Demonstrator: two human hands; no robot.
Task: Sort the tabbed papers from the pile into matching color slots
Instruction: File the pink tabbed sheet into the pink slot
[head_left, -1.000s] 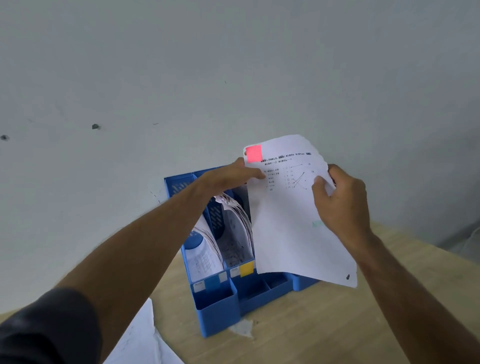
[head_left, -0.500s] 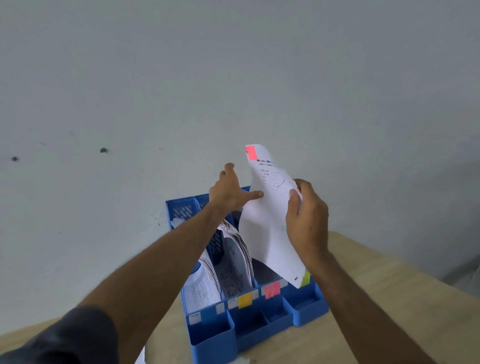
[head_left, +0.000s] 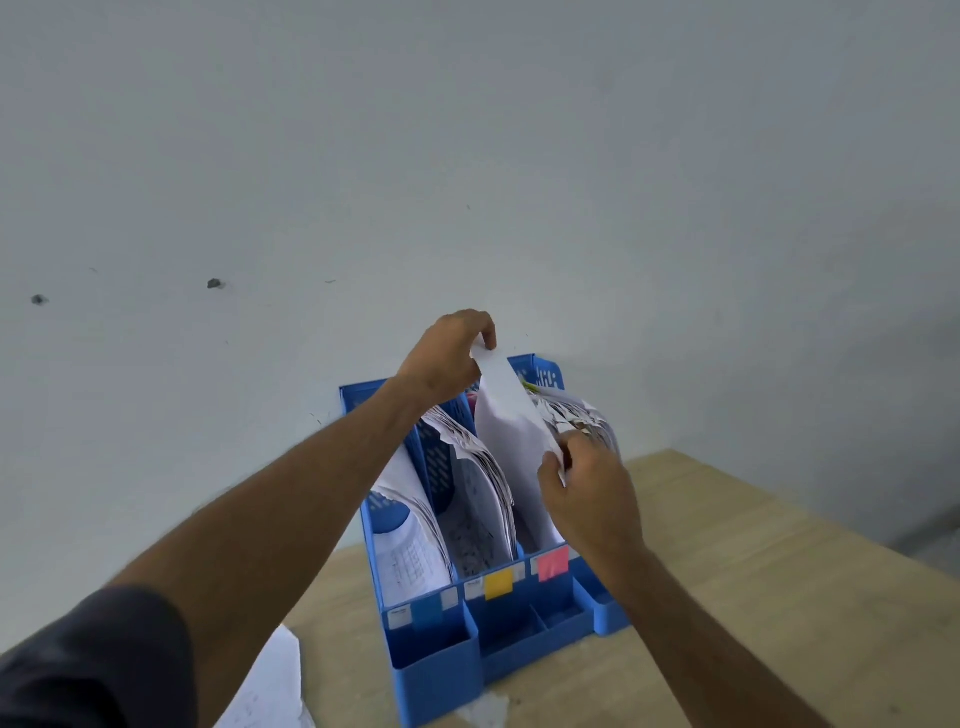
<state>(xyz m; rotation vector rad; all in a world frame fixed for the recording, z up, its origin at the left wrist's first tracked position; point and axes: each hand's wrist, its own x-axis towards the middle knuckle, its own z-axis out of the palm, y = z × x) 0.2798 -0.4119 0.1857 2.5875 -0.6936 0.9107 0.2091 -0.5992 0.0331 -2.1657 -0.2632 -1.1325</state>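
Blue file organiser (head_left: 441, 670) on a wooden table (head_left: 753, 597), head view: both hands lower a white sheet (head_left: 511, 441) into the pink-labelled slot (head_left: 553, 563).

Left hand (head_left: 447, 353) pinches its top corner; right hand (head_left: 589, 499) grips the near edge. Best guided straight down, clear of neighbouring stacks.

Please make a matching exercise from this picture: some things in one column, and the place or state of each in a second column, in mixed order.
Things:
1. left hand
2. right hand
3. yellow label tab
4. loose white sheets

Places:
A. on the blue plastic file organizer's front
B. pinches the white sheet of paper's top corner
C. on the wooden table, left of the organizer
D. holds the sheet's lower edge

Pairs: 1-B, 2-D, 3-A, 4-C
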